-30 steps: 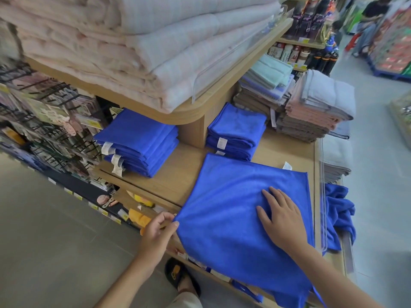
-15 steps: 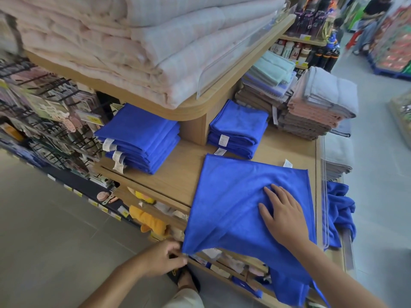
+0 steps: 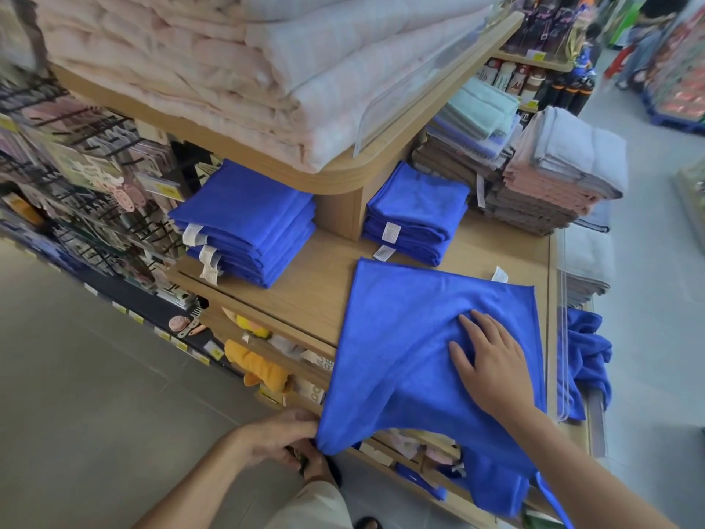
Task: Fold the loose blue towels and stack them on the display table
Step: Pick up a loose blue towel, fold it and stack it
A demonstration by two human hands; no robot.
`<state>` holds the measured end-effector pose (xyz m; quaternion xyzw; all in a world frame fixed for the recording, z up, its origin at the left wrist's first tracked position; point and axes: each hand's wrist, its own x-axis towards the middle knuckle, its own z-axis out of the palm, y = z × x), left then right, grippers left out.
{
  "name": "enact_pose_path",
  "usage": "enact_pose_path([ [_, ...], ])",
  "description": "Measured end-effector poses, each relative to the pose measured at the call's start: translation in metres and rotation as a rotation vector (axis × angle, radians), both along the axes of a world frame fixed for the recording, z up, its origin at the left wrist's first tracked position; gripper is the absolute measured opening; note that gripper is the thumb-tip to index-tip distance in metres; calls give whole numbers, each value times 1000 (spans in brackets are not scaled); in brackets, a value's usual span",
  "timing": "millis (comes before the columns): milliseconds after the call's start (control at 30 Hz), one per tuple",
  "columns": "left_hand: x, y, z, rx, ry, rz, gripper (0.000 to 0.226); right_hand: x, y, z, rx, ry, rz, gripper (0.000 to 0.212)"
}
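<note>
A loose blue towel (image 3: pixel 412 337) lies spread on the wooden bench (image 3: pixel 305 295), its far edge flat on the top and its near part hanging over the bench's front edge. The right hand (image 3: pixel 492 364) lies flat and open on the towel near the bench's right edge, fingers spread, pressing the cloth down. The left hand (image 3: pixel 282 437) is below the front edge, pinched shut on the towel's lower left corner and pulling it taut off the bench.

Bare wood shows left of the towel, between it and the folded blue stack (image 3: pixel 251 231) at the bench's left edge. A second folded blue stack (image 3: pixel 416 211) sits just beyond the towel's far edge, beside the post of the upper shelf (image 3: pixel 343 177), which carries pale folded bedding (image 3: pixel 236 63). Another crumpled blue towel (image 3: pixel 583 360) hangs off the bench's right edge. Grey floor (image 3: pixel 95 395) lies open on the left.
</note>
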<state>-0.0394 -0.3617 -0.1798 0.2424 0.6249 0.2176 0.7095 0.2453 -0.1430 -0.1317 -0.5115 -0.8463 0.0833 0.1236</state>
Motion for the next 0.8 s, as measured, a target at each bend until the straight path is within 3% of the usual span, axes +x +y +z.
enact_pose_path([
  [133,6,8,2,44,173,-182,56,-1,0,1,-3,-12,1,57],
  [200,13,11,4,111,285,-131,44,-1,0,1,-3,-13,3,57],
  [267,15,13,3,117,331,48,29,-1,-1,1,-2,-12,3,57],
  [400,9,9,1,130,278,460,12,0,0,-1,-1,-16,1,57],
  [633,-5,-20,0,37,23,324,18,-1,1,0,-3,-28,8,57],
  [700,-4,-18,6,121,216,273,19,0,1,-1,-8,-40,11,58],
  [800,-1,-5,23,503,856,371,31,0,1,-2,-3,-61,21,59],
])
